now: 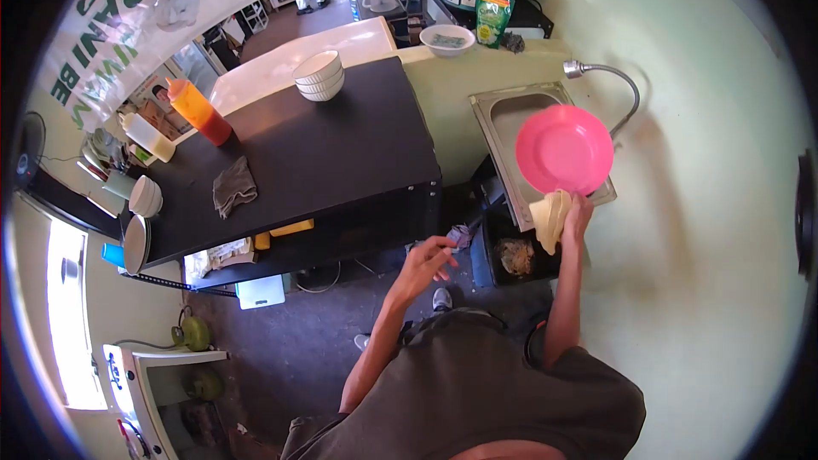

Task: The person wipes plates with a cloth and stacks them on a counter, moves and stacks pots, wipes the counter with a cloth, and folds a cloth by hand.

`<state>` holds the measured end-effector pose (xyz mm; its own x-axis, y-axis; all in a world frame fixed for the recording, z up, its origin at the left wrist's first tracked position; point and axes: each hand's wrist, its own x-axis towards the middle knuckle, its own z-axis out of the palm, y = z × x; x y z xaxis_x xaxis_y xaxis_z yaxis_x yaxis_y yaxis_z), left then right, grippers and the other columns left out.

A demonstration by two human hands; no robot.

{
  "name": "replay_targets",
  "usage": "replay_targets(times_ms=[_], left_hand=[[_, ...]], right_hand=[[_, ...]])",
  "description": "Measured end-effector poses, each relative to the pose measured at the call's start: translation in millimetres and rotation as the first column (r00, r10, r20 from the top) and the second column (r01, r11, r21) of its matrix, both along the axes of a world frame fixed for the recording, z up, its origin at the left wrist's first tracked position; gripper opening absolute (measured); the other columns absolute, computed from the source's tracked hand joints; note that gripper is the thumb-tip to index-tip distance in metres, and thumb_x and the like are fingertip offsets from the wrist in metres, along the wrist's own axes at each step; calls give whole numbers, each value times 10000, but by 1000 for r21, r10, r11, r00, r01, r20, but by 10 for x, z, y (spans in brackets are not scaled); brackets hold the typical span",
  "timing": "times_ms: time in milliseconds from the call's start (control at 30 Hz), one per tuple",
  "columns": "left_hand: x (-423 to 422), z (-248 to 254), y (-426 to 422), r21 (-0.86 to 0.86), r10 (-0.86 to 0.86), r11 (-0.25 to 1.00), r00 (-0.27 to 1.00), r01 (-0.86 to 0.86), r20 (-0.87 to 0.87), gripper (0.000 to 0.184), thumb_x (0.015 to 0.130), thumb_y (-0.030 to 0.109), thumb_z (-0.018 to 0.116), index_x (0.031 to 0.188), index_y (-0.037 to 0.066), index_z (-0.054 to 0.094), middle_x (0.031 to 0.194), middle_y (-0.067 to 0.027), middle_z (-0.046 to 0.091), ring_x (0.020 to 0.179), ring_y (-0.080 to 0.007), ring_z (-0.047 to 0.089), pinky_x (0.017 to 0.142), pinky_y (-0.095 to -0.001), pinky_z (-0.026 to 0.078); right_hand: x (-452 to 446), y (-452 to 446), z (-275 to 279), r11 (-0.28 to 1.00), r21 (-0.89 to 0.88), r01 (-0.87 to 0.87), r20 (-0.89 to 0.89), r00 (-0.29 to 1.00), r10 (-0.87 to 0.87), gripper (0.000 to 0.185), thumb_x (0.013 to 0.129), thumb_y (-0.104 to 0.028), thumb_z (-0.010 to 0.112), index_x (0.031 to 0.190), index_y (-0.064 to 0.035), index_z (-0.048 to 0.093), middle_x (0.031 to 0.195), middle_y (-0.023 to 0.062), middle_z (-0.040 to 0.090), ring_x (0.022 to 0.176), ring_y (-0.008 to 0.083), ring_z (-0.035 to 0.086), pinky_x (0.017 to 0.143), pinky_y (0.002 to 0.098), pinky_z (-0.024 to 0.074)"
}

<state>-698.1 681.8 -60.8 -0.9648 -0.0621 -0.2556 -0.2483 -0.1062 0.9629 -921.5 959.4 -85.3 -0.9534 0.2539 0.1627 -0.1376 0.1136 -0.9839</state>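
Note:
My right hand [577, 218] grips the near rim of a pink plastic basin [566, 152]. A pale yellow cloth [550, 220] is bunched in or against the same hand, hanging on its left side. The basin is over the metal sink [503, 162] and covers much of its bowl. Held out in front of my body, my left hand [423, 266] has loosely bent fingers, apart, with nothing visible in them. Just beyond its fingertips a crumpled purplish thing [461, 237] shows; its kind is unclear.
A flexible faucet [626, 85] arches over the sink. Below stands a dark bin [538, 262] with waste inside. On the black counter [341, 149] are stacked bowls [319, 77], a grey cloth [233, 186] and a sauce bottle [200, 113]. A white bowl [447, 40] sits on the ledge.

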Motion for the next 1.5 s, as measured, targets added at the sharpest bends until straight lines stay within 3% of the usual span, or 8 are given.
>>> replay_targets(times_ms=[200, 533, 733, 900, 1067, 1267, 1367, 1500], left_hand=[[409, 303, -400, 89, 159, 985, 980, -149, -123, 300, 1002, 214, 519, 1217, 17, 588, 921, -81, 688, 719, -120, 627, 681, -265, 502], [1200, 690, -1184, 548, 611, 749, 708, -373, -353, 638, 1011, 217, 518, 1528, 65, 177, 1363, -118, 506, 1231, -193, 516, 993, -365, 450], [2063, 417, -1742, 668, 805, 516, 571, -536, -164, 464, 991, 130, 535, 1417, 10, 392, 1365, -104, 512, 1267, -210, 490, 1053, -371, 401], [3008, 242, -2218, 598, 943, 322, 305, -734, -133, 463, 992, 175, 525, 1413, 20, 409, 1348, -109, 537, 1230, -214, 534, 1030, -372, 426], [3916, 217, -2332, 617, 996, 85, 79, -783, -37, 494, 1005, 222, 510, 1431, 9, 380, 1360, -108, 531, 1233, -217, 542, 1020, -378, 446], [4619, 71, -2297, 604, 985, -115, -168, -789, -33, 517, 1011, 237, 512, 1443, 2, 353, 1368, -109, 519, 1239, -212, 534, 1021, -371, 445], [4904, 7, -2259, 572, 967, -185, -252, -799, -40, 502, 1015, 253, 519, 1428, 5, 379, 1341, -106, 535, 1218, -190, 542, 1001, -360, 456], [5218, -399, -2332, 343, 917, -322, -381, -883, -120, 440, 1024, 284, 518, 1360, 7, 454, 1189, -85, 616, 1082, -159, 610, 901, -325, 504]], right_hand=[[860, -773, 851, 780, -594, -196, 228, 889, 397, 284, 908, -266, 576, 699, -75, 596, 646, 61, 603, 563, 166, 599, 542, 300, 483], [2479, -2343, 1030, 503, -595, -627, 215, 479, 851, 374, 942, -318, 563, 690, -56, 648, 604, 53, 613, 516, 151, 607, 520, 290, 493], [3409, -3190, 587, 524, -609, -595, 374, 367, 852, 366, 977, -354, 547, 784, -53, 631, 658, 78, 630, 579, 191, 642, 562, 311, 535], [3852, -3473, 491, 12, -976, -216, 87, -340, 936, 619, 990, -543, 404, 1202, 11, 578, 1124, 165, 660, 1012, 276, 647, 931, 419, 505], [4116, -3672, 851, -1, -991, -131, 49, -379, 924, 648, 970, -449, 486, 1385, 46, 442, 1373, 186, 540, 1275, 339, 519, 1094, 470, 386], [4564, -4683, 1312, 50, -238, -970, -58, 66, 996, 605, 791, 45, 625, 1351, -49, 418, 1280, 109, 525, 1183, 229, 554, 1021, 373, 453], [5031, -5229, 1354, 210, 431, -878, -266, 99, 959, 603, 763, 46, 602, 1333, -56, 431, 1158, 173, 593, 1068, 310, 627, 965, 385, 477], [5917, -5899, 921, 46, 787, -616, -78, -25, 997, 571, 773, -68, 694, 1302, -51, 479, 1046, 217, 636, 967, 411, 635, 805, 479, 515]])
